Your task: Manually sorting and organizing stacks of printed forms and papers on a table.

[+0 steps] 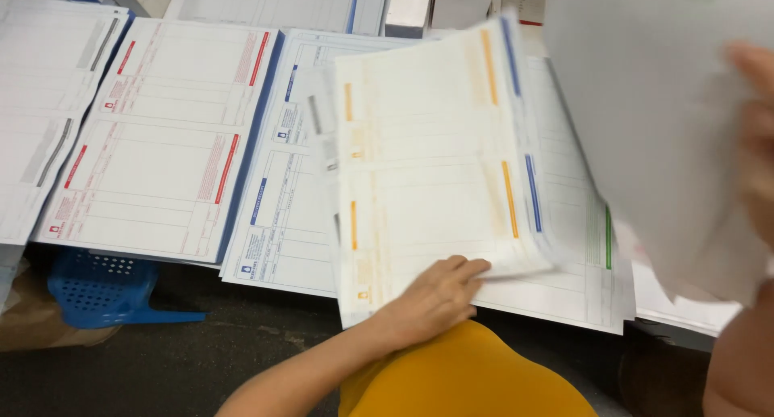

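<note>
Head camera view, nearest first: the left hand lies palm down on the lower edge of the orange-striped forms, fingers curled under the top few sheets so that they are lifted and bowed off the stack. These sheets are judged light, thin and limp — easily creased or slid against one another — so a hold along an edge or corner, with a thumb on top, would be the soundest. At the right edge the right hand is blurred; a large blank white sheet appears to be pinched in it and held up, though how far the fingers are closed cannot be told. Beyond, flat stacks are laid side by side on the work surface: green-striped forms, blue-striped forms, red-striped forms and grey-striped forms. Below the bench edge a blue perforated plastic basket sits on the floor — its contents are not shown.
</note>
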